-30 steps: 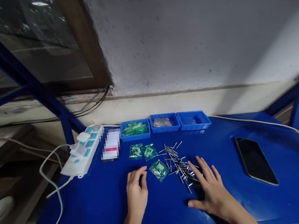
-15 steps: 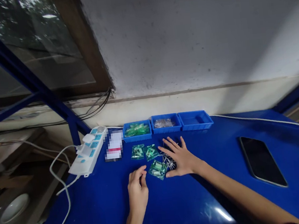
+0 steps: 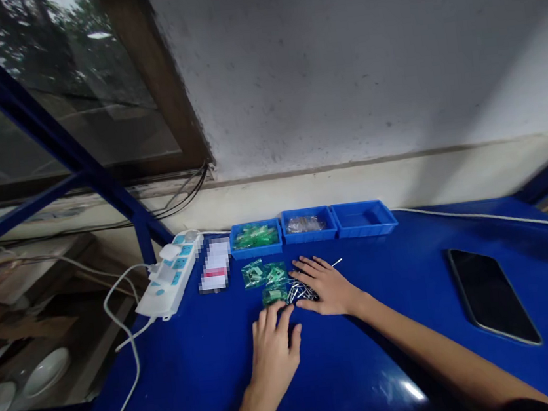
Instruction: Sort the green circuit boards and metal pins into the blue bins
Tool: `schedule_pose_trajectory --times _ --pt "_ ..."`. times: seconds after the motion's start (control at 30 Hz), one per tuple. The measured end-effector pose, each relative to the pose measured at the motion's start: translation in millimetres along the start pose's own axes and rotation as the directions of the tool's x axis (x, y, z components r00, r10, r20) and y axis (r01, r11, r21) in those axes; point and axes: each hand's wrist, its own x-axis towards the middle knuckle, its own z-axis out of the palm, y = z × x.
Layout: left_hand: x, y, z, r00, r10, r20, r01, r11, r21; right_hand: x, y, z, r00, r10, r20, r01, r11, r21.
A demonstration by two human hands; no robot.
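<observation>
My right hand (image 3: 330, 286) lies with its fingers apart over a pile of thin metal pins (image 3: 299, 290), hiding part of it. One pin pokes out beyond the fingers. My left hand (image 3: 274, 341) has its fingers stretched toward the nearest green plastic packet (image 3: 274, 296), and its fingertips reach that packet's lower edge. Two more green packets sit behind: a left one (image 3: 253, 274) and a right one (image 3: 276, 274), each with small pale pieces inside. Neither hand grips anything.
Along the back stand a blue bin (image 3: 258, 249) of green packets, a bin (image 3: 310, 235) of clear packets and an empty bin (image 3: 365, 219). A white power strip (image 3: 169, 283) and a blurred-out white item (image 3: 215, 265) are left. A dark phone (image 3: 492, 296) lies right on the blue table (image 3: 373, 379).
My left hand has moved up and right to the nearest packet, and its fingers have straightened. That packet has shifted back and left. My right hand has lowered, its fingers closer together over the pins.
</observation>
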Motion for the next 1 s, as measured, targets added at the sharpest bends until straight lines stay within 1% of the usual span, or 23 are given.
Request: schedule_pose_trajectory --times 0.07,0.17,0.23,0.27,0.33,0.4,0.47,0.57,0.7,0.8,0.87,0.93,1.0 --pt "0.6 -1.2 2.5 0.998 -0.066 -0.016 0.067 0.994 0.084 -4.8 -2.3 -0.5 1.000 0.005 -0.012 -0.005 1.000 0.003" --pt "1.7 -1.4 5.5 0.987 -0.144 -0.064 0.152 0.978 0.144 -14.9 -5.2 -2.8 1.000 0.014 -0.020 -0.013 1.000 0.006" --pt "4.0 1.5 7.0 0.981 -0.169 -0.097 0.183 0.972 0.150 -23.5 -4.7 -5.7 1.000 0.004 -0.020 -0.004 1.000 0.004" --pt "6.1 3.8 7.9 0.981 -0.161 -0.104 0.174 0.974 0.142 -28.2 -3.2 -7.4 1.000 -0.001 -0.024 0.001 1.000 -0.005" --pt "12.9 9.5 11.2 0.991 -0.098 -0.092 0.109 0.987 0.115 -37.7 2.2 -10.5 0.999 -0.002 -0.043 0.001 0.999 -0.034" --pt "23.1 15.0 17.2 0.999 -0.019 -0.045 0.024 0.995 0.099 -45.5 9.7 -12.0 0.998 0.009 -0.056 -0.013 0.998 -0.068" --pt "35.8 19.2 25.2 1.000 0.004 0.013 -0.005 0.993 0.114 -49.2 16.9 -11.6 0.999 0.014 -0.039 -0.017 0.996 -0.089" --pt "55.7 23.0 37.0 0.995 -0.007 0.100 -0.006 0.991 0.134 -45.6 24.5 -8.8 1.000 0.015 0.004 -0.014 0.995 -0.094" --pt "78.2 24.3 44.9 0.977 0.062 0.206 -0.079 0.994 0.073 -34.0 31.7 -3.5 1.000 0.000 -0.002 0.000 0.997 -0.076" --pt "91.4 22.8 47.4 0.966 0.135 0.221 -0.137 0.991 -0.005 -30.5 36.6 0.4 0.999 -0.031 -0.025 0.030 0.999 -0.024" --pt "97.7 21.6 48.5 0.957 0.201 0.211 -0.190 0.979 -0.069 -31.1 37.7 1.7 0.998 -0.015 -0.053 0.017 1.000 0.027" --pt "101.5 20.4 48.5 0.939 0.268 0.216 -0.246 0.961 -0.126 -31.8 35.6 1.7 0.996 0.009 -0.093 -0.002 0.997 0.077" --pt "103.0 19.0 46.8 0.913 0.333 0.235 -0.297 0.939 -0.173 -30.3 30.6 1.2 0.992 0.005 -0.126 0.010 0.993 0.119"
